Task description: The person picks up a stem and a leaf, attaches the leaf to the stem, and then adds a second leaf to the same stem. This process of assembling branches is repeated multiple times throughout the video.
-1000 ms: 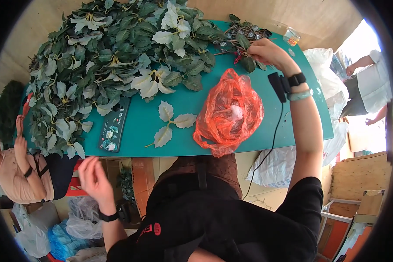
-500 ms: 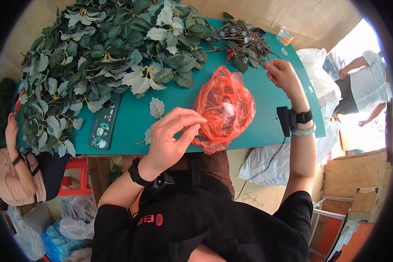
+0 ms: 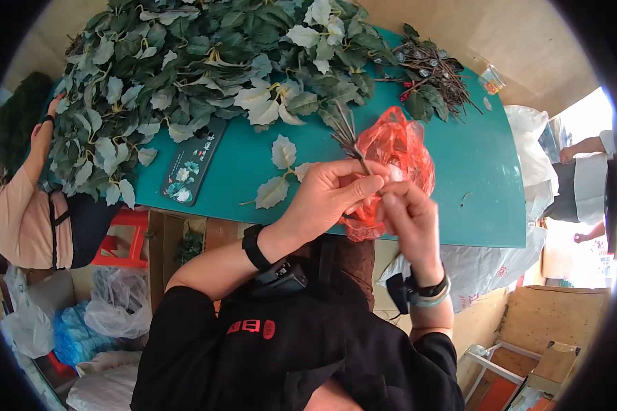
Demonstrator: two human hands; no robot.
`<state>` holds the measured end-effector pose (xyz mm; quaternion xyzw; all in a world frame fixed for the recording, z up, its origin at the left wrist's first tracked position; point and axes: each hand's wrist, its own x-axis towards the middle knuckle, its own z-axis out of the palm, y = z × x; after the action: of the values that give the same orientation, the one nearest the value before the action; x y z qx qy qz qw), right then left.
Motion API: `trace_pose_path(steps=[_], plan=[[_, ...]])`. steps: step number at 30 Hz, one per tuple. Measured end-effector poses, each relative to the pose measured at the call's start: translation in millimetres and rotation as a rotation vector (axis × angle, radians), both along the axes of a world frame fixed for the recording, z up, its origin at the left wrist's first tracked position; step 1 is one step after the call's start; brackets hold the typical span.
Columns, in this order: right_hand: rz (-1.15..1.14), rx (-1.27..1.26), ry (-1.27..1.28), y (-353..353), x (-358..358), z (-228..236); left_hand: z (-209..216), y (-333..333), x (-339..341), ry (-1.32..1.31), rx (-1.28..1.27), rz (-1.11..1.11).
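Note:
Over the table's front part, my left hand (image 3: 332, 195) pinches a brown artificial twig stem (image 3: 349, 140) between thumb and fingers. The stem's thin branching ends point up and away from me. My right hand (image 3: 415, 216) is closed beside it, fingertips at the stem's lower end, which the fingers mostly hide. Just beyond my hands lies a crumpled red plastic bag (image 3: 408, 147) with something white inside. A loose sprig of green leaves (image 3: 273, 192) rests left of my left hand.
A large heap of artificial leaves (image 3: 185, 82) covers the table's (image 3: 476, 185) far left. Several brown stems (image 3: 435, 75) are piled far right, near a small clear cup (image 3: 491, 79). A dark flowered case (image 3: 193, 164) lies left. Other people are at left (image 3: 31, 219) and right (image 3: 583, 178).
My right hand has come from the stem pile back toward me, beside my left hand. The twig stem is now in my left fingers. The view has shifted.

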<state>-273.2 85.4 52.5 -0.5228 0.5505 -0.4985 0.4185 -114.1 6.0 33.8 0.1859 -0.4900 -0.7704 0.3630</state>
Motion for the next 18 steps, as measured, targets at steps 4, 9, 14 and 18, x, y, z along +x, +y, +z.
trace_pose_path(steps=[4, 9, 14, 18], plan=[[0.058, 0.066, 0.063, 4.7, 4.2, -5.2, 0.3, 4.5, 6.8, -0.048, -0.02, 0.023], [-0.001, -0.08, 0.192, -3.4, -12.7, 23.6, 0.8, 9.8, 18.9, -0.345, -0.635, 0.175], [0.095, -0.134, 0.134, -12.1, -10.8, 41.7, 3.7, 20.4, 17.6, -0.413, -0.82, 0.201], [0.214, -0.128, 0.19, -13.5, -13.5, 34.2, -0.9, 20.1, 20.2, -0.42, -0.835, 0.177]])
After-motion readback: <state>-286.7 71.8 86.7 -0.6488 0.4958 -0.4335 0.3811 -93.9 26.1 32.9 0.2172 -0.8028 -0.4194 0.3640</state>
